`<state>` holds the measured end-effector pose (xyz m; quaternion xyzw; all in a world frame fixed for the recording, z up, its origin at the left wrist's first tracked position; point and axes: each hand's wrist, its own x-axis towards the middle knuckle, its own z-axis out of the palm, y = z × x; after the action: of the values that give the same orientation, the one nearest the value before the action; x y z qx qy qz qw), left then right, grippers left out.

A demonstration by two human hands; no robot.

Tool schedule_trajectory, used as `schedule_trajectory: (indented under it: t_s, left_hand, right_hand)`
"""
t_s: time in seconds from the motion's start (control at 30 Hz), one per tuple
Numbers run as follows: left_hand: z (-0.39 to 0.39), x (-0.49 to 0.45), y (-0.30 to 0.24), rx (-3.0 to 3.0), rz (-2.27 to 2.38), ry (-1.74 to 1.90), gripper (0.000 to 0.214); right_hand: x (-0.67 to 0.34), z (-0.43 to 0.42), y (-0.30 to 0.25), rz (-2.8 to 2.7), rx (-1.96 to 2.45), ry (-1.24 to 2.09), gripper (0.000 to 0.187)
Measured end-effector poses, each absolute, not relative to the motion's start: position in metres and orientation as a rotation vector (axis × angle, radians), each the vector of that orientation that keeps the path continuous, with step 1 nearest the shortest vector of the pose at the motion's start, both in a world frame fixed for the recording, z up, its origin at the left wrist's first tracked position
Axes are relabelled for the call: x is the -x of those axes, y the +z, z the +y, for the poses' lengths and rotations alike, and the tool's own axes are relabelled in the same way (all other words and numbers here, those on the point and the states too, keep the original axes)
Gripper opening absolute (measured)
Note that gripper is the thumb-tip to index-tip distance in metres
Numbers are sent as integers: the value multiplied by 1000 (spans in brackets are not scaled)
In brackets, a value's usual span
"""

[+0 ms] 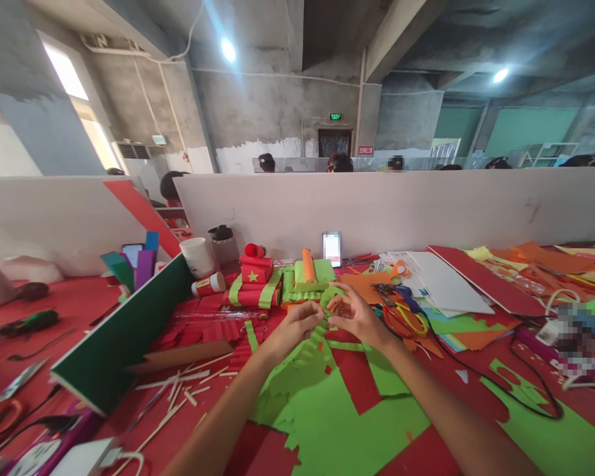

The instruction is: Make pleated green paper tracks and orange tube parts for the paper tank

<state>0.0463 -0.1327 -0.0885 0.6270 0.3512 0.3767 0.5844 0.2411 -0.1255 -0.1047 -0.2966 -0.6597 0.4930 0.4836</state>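
Note:
My left hand point(301, 325) and my right hand point(359, 316) face each other above bright green paper point(322, 423). The left fingers are curled together, and whatever they may pinch is too small or hidden to name. On the right, the fingers are bent but apart, with nothing clear between them. Just beyond stands a green paper tank model point(311, 281) with an orange rolled tube point(308, 266) on top. Left of it is a red paper tank model point(256, 277) with a yellow-green star and green bands.
A green board point(123, 337) stands on edge at left, near paper cups point(196, 256). Scissors point(411, 320), pliers point(384, 291) and a black cable point(469, 357) lie at right. A phone point(332, 248) leans on the white partition point(401, 211). People's heads show beyond.

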Motion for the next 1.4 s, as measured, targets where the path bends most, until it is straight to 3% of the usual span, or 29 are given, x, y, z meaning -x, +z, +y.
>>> schedule_trajectory:
  t_s: [0.73, 1.4]
  left_hand:
    - [-125, -48, -94, -1567, 780, 979, 42]
    - [-131, -49, -92, -2084, 986, 1097, 23]
  right_hand:
    - [-237, -124, -107, -1623, 845, 885, 61]
    - [-235, -127, -109, -1722, 787, 956, 62]
